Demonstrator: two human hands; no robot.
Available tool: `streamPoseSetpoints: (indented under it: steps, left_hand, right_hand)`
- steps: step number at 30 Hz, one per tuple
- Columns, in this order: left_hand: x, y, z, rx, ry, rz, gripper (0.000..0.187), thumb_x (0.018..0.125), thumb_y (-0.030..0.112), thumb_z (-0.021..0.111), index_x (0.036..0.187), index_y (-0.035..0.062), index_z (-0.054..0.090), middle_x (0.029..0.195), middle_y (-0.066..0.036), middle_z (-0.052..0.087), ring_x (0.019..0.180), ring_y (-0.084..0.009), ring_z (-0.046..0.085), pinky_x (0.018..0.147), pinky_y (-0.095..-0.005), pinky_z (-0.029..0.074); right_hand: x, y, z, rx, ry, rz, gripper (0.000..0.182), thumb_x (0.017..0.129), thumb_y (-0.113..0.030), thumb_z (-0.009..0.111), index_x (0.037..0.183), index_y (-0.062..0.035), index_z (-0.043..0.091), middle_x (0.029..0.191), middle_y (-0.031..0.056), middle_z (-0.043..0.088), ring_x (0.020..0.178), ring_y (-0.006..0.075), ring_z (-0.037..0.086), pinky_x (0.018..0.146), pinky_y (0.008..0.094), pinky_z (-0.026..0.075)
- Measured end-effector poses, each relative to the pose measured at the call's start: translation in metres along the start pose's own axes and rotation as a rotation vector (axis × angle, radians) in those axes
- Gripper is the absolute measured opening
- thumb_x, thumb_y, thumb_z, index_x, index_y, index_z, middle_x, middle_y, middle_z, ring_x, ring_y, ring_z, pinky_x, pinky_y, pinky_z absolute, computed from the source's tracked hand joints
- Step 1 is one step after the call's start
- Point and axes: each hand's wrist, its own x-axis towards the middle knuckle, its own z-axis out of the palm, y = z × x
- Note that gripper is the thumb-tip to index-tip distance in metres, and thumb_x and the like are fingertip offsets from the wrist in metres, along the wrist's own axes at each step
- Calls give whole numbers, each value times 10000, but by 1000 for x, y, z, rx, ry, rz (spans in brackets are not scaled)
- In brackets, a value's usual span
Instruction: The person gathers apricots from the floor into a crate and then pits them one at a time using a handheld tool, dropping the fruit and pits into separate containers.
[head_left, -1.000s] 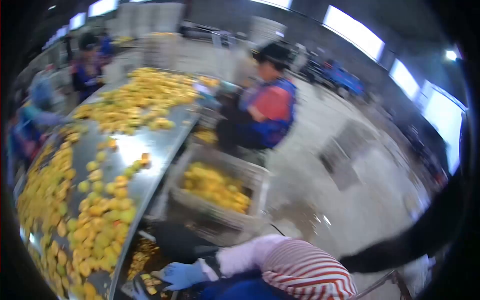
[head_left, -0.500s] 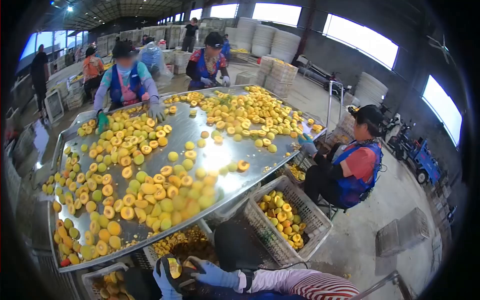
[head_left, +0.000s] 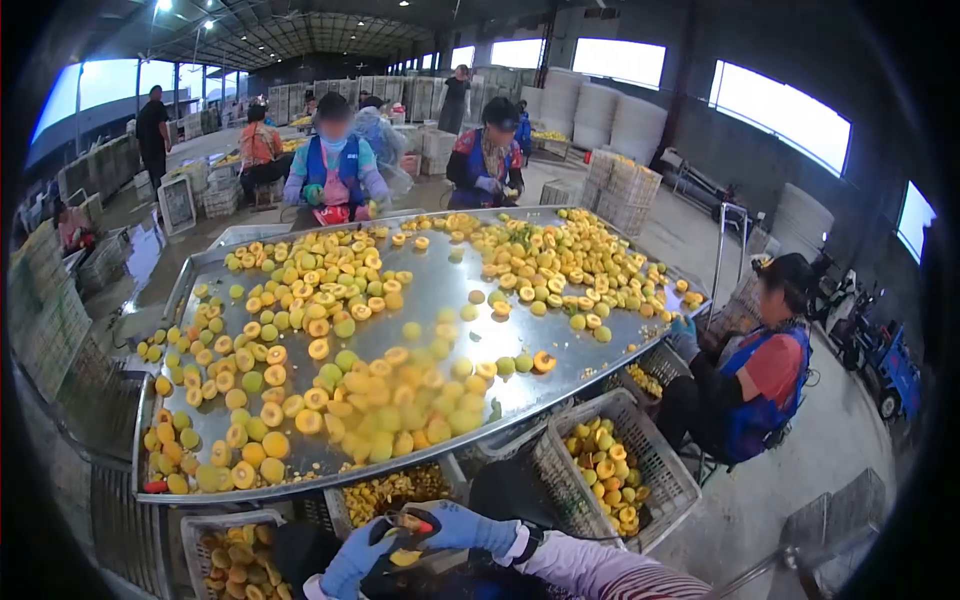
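In blue gloves, my left hand (head_left: 358,556) and my right hand (head_left: 462,527) are close together at the bottom centre. Between them is a yellow fruit piece (head_left: 404,557), beside the fingers of my left hand. My right hand is closed on a small tool with a red part (head_left: 419,524). Just beyond my hands a crate (head_left: 456,478) holds small yellow pieces. Halved and whole peach-like fruits (head_left: 380,385) are heaped on the metal table (head_left: 430,290) in front of me.
Crates of fruit stand at the lower left (head_left: 190,553) and lower right (head_left: 548,470). A co-worker (head_left: 770,360) sits at the table's right. Two co-workers (head_left: 335,170) (head_left: 488,165) work at its far side. Stacked crates (head_left: 622,190) stand behind.
The view has tilted up and shifted left, so the table appears lower and farther right. My hands have turned, and the fruit between them sits lower. The far-left co-worker's hands have left the fruit pile.
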Motion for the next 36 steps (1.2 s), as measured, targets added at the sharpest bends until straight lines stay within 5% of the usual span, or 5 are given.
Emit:
streamPoseSetpoints:
  steps: [4, 9, 12, 23, 36]
  left_hand:
    - [-7, -9, 19, -464, 28, -134, 316, 890, 153, 572, 1144, -32, 542, 1027, -63, 625, 908, -131, 579, 818, -251, 461]
    - [-16, -28, 27, 293, 447, 386, 375, 896, 191, 559, 1194, -31, 509, 1014, -138, 602, 884, -213, 599, 751, -345, 498]
    - [-9, 1, 22, -499, 430, -40, 447, 886, 237, 571, 1240, -21, 480, 1119, -185, 559, 933, -281, 596, 772, -410, 500]
    - [18, -6, 26, -270, 520, 172, 247, 871, 57, 513, 1101, -23, 553, 1089, -135, 573, 999, -229, 554, 867, -309, 443]
    - [0, 10, 44, -125, 645, 225, 211, 876, 22, 505, 1063, -46, 573, 988, -96, 627, 918, -132, 572, 815, -247, 450]
  right_hand:
    - [0, 22, 22, 88, 237, -137, 314, 788, -220, 672, 998, -41, 522, 876, 42, 584, 818, 134, 541, 753, 320, 440]
    - [-6, 42, 51, 708, 500, 148, 230, 863, -170, 619, 1030, -33, 539, 934, 29, 570, 869, 95, 497, 790, 252, 426]
    - [-6, 67, 65, 996, 621, 159, 214, 935, -157, 521, 1100, -23, 546, 1032, 7, 579, 919, 75, 523, 809, 230, 439]
    - [-7, 0, 33, -437, 371, -11, 370, 805, -260, 612, 1056, -25, 473, 790, 162, 600, 682, 334, 604, 581, 405, 455]
    - [-24, 37, 97, -323, 502, -195, 566, 817, -200, 619, 1293, 15, 398, 970, 211, 602, 809, 337, 619, 722, 427, 490]
